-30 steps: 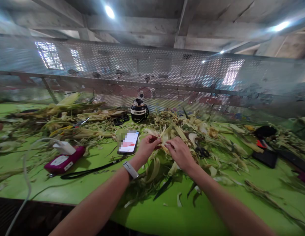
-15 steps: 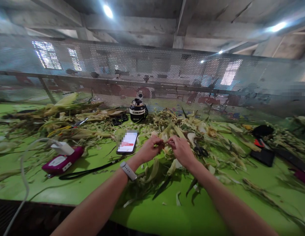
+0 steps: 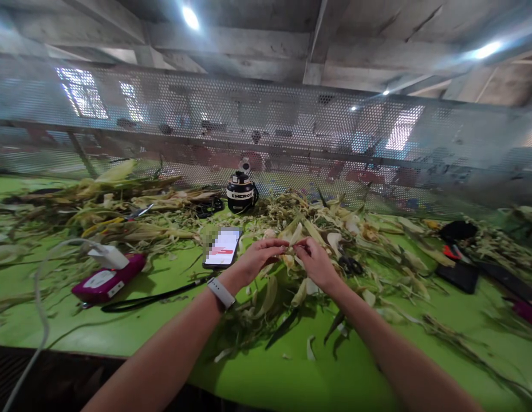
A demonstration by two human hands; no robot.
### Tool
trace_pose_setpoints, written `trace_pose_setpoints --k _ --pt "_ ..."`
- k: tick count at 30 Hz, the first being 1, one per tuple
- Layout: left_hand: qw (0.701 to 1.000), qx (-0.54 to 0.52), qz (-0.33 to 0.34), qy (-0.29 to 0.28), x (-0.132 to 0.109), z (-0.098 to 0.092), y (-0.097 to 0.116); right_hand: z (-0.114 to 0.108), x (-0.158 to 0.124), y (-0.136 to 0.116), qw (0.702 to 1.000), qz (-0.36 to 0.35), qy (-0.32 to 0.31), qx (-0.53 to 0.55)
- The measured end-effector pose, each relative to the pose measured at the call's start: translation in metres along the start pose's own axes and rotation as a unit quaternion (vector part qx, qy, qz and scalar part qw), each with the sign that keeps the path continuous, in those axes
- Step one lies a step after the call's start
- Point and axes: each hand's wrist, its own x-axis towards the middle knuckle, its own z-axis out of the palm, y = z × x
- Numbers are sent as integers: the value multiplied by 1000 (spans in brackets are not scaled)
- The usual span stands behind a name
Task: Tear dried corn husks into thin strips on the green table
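Over a heap of corn husks [image 3: 326, 214] my left hand [image 3: 262, 258] and my right hand [image 3: 314, 258] meet fingertip to fingertip. A pale husk strip [image 3: 295, 236] rises from between the fingers of both hands, which are pinched on it. Its lower part is hidden by my fingers. Dark-handled scissors [image 3: 350, 264] lie among the scraps just right of my right hand. Loose husk leaves [image 3: 272, 294] are spread below my hands.
A phone [image 3: 223, 247] lies to the left, beyond a black strap [image 3: 158, 297]. A magenta power bank [image 3: 109, 280] carries a white plug and cable. Behind stand a black bottle [image 3: 240, 191] marked ENERGY and a perforated metal screen [image 3: 270, 120]. A dark flat object [image 3: 457, 276] is at right.
My left hand's fingers have straightened and lie flatter toward the right hand. The pale strip now stands up more plainly between the fingertips. The things around are unmoved.
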Motion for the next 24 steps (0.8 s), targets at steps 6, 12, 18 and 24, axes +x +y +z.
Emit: trace_pose_setpoints --k 6,12,18,24 --pt "996 -73 -53 -14 -4 1 2 1 0 -1 1000 -13 21 12" --pt "993 -94 -64 -11 -2 4 -2 3 -2 -6 999 -11 25 37" --pt "993 -102 -64 10 -2 4 -4 1 -3 -9 999 -30 17 13" --pt "990 -115 -77 1 -1 3 -7 -1 -7 -18 991 -101 24 -79"
